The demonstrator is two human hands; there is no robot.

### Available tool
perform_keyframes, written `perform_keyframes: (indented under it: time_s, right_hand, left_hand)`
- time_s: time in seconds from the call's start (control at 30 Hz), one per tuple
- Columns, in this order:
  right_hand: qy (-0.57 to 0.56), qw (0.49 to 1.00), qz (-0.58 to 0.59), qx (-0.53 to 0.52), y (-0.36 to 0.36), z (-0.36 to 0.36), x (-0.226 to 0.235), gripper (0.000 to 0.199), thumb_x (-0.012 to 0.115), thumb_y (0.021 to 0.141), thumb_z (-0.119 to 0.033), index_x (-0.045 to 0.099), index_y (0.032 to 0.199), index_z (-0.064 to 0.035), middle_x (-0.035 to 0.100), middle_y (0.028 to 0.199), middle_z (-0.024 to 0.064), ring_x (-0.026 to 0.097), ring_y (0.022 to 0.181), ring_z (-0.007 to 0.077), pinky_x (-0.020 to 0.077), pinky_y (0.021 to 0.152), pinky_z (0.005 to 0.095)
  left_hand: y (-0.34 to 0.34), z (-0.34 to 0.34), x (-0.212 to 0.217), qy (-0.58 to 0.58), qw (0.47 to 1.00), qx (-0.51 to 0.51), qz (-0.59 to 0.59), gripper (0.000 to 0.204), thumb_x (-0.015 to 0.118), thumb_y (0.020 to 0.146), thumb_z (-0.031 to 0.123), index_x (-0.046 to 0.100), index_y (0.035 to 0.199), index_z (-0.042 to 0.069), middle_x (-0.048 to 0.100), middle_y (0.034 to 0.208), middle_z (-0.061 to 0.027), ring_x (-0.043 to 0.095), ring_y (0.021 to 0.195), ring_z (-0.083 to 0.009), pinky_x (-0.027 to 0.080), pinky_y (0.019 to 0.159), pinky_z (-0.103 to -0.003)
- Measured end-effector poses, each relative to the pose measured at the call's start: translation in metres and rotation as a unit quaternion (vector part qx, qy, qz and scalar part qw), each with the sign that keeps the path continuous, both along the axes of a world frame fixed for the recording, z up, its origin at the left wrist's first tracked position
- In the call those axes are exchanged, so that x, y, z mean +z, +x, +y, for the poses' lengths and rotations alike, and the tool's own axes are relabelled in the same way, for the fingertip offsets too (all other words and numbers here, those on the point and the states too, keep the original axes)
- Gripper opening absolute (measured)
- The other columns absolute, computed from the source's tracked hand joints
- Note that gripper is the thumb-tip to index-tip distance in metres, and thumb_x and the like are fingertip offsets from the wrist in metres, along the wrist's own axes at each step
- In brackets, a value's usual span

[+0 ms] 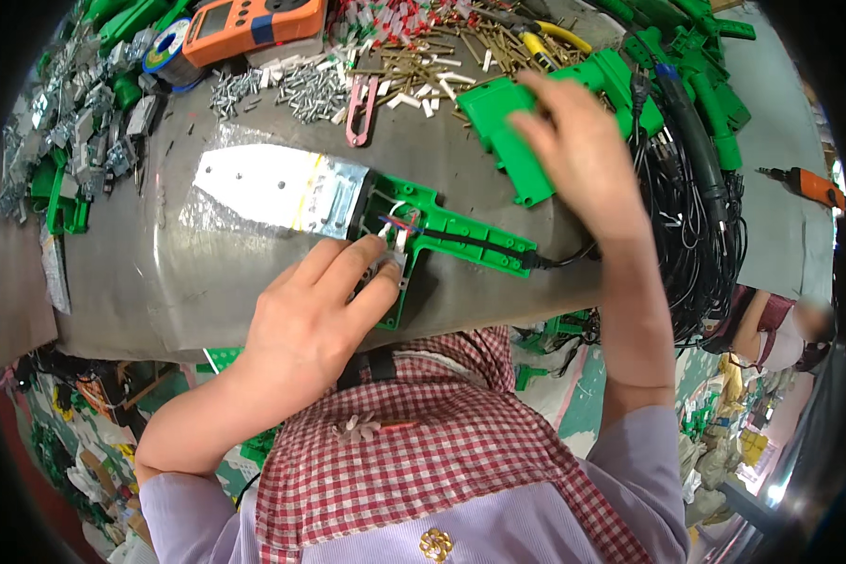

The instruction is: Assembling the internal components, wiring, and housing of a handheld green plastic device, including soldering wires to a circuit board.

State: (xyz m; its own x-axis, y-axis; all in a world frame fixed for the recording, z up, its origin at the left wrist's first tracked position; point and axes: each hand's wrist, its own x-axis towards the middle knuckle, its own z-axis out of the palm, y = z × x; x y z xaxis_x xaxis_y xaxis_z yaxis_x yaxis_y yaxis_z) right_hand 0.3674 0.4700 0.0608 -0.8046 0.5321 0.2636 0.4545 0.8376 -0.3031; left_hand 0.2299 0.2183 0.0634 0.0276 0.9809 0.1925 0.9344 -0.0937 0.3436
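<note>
Near the middle of the bench lies an open green plastic housing half (470, 242) with coloured wires inside and a black cord along its handle. A metal plate (334, 199) in clear film joins its left end. My left hand (315, 296) presses curled fingers onto the wired end of the housing; the fingertips partly hide what is under them. Over a second green housing piece (508, 146) at the upper right, my right hand (578, 141) is blurred by motion. Its thumb and fingers look apart, and whether they touch the piece is unclear.
Loose screws (310, 89), brass pins (418, 66) and a pink tweezer-like tool (361, 111) lie at the back, near an orange meter (254, 23) and a solder spool (171, 54). Metal parts (75, 122) heap at left; black cords (672, 226) bundle at right beside an orange-handled screwdriver (808, 186).
</note>
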Motion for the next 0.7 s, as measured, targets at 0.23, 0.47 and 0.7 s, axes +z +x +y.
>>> perform_keyframes:
  time_s: [0.23, 0.47, 0.7]
  right_hand:
    - [0.177, 0.966, -0.083, 0.168, -0.004, 0.048, 0.001, 0.043, 0.063, 0.070, 0.003, 0.059, 0.113, -0.0028, 0.058, 0.112, 0.0124, 0.053, 0.109, 0.0324, 0.0435, 0.093, 0.0411]
    - [-0.369, 0.905, 0.203, 0.065, 0.041, -0.018, 0.034, 0.050, 0.073, 0.080, -0.017, 0.053, 0.124, -0.0034, 0.059, 0.105, 0.0113, 0.058, 0.101, 0.0263, 0.0478, 0.086, 0.0367]
    - [-0.634, 0.679, 0.367, 0.048, 0.096, -0.066, -0.010, 0.063, 0.078, 0.076, -0.027, 0.050, 0.128, -0.0048, 0.056, 0.105, 0.0082, 0.053, 0.099, 0.0228, 0.0378, 0.099, 0.0471]
  left_hand:
    - [0.000, 0.006, -0.003, 0.026, 0.999, 0.020, -0.028, 0.033, 0.072, 0.066, 0.003, 0.062, 0.097, 0.005, 0.061, 0.106, -0.0082, 0.059, 0.083, -0.0249, 0.051, 0.067, -0.035]
    - [-0.003, 0.001, -0.001, 0.001, 0.999, 0.029, -0.036, 0.033, 0.065, 0.070, 0.006, 0.060, 0.102, 0.008, 0.060, 0.110, -0.0077, 0.058, 0.092, -0.0231, 0.053, 0.068, -0.033]
    - [-0.001, 0.004, 0.001, 0.006, 0.999, 0.025, -0.039, 0.030, 0.066, 0.070, 0.007, 0.061, 0.100, 0.009, 0.060, 0.108, -0.0066, 0.059, 0.090, -0.0223, 0.053, 0.065, -0.032]
